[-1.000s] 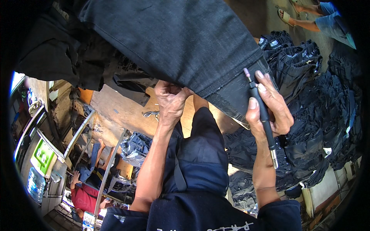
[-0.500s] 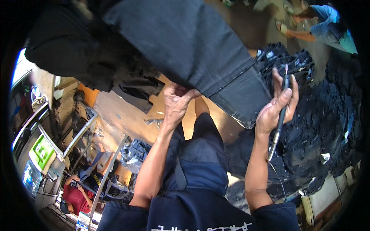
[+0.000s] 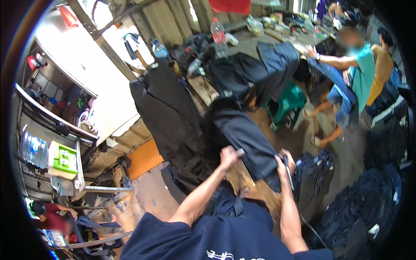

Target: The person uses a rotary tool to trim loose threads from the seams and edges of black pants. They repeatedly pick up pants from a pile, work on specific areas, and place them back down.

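Observation:
A dark blue-black trouser leg (image 3: pixel 248 141) slants in front of me, stretched out flat and smooth, its lower end toward me. My left hand (image 3: pixel 231 157) is closed at its left edge, the thumb lying along the cloth. At the right edge my right hand (image 3: pixel 284 164) has its fingers on the cloth. It also holds a slim black pen-shaped grinder (image 3: pixel 287 169), tilted, with a thin cord (image 3: pixel 312 229) running down from its rear. The grinder's tip is too small to make out.
Black trousers (image 3: pixel 164 108) hang in a stack at the left. A heap of dark garments (image 3: pixel 359 212) covers the right floor. Beyond stand a green stool (image 3: pixel 289 103) and a co-worker in a teal shirt (image 3: pixel 364 73) handling blue jeans. Another person (image 3: pixel 56 216) sits lower left.
The view has lifted and shows more of the room. My right hand, held away from the cloth with the grinder pointing up, has come in to the trouser leg's right edge.

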### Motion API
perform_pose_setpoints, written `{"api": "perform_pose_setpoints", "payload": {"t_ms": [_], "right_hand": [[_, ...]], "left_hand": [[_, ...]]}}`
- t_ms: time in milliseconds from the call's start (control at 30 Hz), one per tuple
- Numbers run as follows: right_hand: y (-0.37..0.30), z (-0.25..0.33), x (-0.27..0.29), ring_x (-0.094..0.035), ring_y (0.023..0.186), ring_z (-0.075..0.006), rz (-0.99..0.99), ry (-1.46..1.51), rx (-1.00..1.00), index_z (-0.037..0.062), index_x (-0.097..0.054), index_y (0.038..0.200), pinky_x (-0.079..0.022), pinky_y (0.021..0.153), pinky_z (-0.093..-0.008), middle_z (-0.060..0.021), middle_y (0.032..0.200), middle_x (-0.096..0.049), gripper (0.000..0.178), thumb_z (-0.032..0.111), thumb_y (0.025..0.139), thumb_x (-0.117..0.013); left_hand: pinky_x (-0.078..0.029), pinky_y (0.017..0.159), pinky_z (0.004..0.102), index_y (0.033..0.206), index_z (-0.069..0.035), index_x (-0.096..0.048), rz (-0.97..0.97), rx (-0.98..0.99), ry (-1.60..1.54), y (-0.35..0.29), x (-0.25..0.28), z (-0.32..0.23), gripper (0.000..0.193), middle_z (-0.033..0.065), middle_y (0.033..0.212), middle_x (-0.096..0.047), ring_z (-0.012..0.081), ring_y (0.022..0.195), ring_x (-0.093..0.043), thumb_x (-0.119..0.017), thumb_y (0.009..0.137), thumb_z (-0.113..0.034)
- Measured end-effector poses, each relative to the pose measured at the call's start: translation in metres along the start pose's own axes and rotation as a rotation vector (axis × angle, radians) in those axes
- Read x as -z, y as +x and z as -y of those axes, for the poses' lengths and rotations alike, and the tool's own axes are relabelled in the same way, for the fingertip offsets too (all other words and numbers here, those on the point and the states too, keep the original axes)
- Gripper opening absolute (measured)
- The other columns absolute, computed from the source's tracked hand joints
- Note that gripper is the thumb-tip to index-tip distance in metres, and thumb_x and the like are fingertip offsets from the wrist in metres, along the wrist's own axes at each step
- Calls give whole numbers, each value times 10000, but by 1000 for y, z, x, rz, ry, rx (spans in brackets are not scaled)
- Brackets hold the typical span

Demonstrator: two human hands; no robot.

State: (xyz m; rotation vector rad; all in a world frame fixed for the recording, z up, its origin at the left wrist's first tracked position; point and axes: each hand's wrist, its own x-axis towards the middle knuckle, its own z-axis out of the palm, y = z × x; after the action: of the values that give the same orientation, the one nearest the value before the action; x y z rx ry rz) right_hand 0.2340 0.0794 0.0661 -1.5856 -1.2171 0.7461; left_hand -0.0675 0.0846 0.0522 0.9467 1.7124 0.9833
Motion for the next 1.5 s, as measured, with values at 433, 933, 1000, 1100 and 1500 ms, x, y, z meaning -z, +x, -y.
{"api": "perform_pose_setpoints", "payload": {"t_ms": [433,933,1000,1100,1500], "right_hand": [[-91,-35,90,-735,955,-135,-303,141,-297,55,-723,1183,-579,899,-290,-44,1032,-772,300,-1,915,-845],[-166,-65,269,-711,942,-268,-492,-540,-141,8,-719,1099,-563,921,-410,-107,974,-735,196,184,1015,-739],[-151,-81,346,-724,989,-295,-652,-605,-108,21,-733,1147,-562,956,-426,-119,1032,-755,237,228,1032,-746],[-63,-89,441,-765,1067,-339,-812,-813,13,34,-762,1195,-570,979,-450,-146,1122,-804,222,202,1056,-720],[63,69,183,-738,998,-320,-128,-266,420,23,-739,1079,-581,946,-427,-140,1051,-762,165,128,976,-813]], "left_hand": [[-520,1130,500,1546,-52,-489,-247,-556,486,162,92,-19,807,256,1404,-664,425,1289,-660,-900,880,-249],[-574,730,489,1099,-44,-610,235,-651,800,79,96,-85,577,207,870,-743,438,810,-752,-997,804,-355],[-613,774,459,1158,-35,-623,236,-605,759,25,47,-87,666,195,925,-780,400,885,-799,-1048,742,-335],[-626,748,471,1098,-59,-655,233,-498,721,-44,-64,-94,651,214,929,-787,415,897,-803,-1054,721,-409],[-627,849,538,1262,-7,-661,-214,-192,670,7,-84,-102,819,284,997,-809,462,942,-804,-938,794,-619]]}}
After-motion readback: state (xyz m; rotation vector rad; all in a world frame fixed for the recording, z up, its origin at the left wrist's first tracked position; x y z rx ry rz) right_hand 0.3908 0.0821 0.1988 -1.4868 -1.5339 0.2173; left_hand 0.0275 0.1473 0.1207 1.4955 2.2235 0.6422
